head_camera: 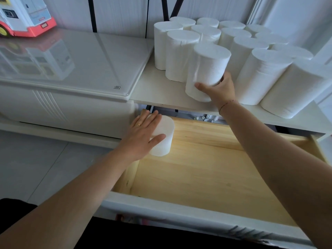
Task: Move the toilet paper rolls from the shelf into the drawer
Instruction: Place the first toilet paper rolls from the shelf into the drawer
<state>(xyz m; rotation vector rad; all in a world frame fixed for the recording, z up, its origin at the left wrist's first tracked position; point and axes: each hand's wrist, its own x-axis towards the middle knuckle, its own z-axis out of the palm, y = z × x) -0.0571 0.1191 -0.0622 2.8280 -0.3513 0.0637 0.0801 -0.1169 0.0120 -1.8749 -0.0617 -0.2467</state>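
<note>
Several white toilet paper rolls [181, 53] stand upright on the white shelf [161, 90] at the upper right. My right hand [218, 88] grips the front roll [208, 69] near its base, and that roll leans a little to the left. Below the shelf, the wooden drawer [206, 173] is pulled out. One roll [164, 135] stands upright in its far left corner. My left hand [143, 135] rests on that roll with straight, spread fingers.
A white cabinet with a glossy glass top [75, 62] lies to the left of the shelf. A red and white toy vehicle [23, 17] stands at its back left corner. The drawer's white front panel [179, 211] is nearest to me. Grey floor tiles show at the lower left.
</note>
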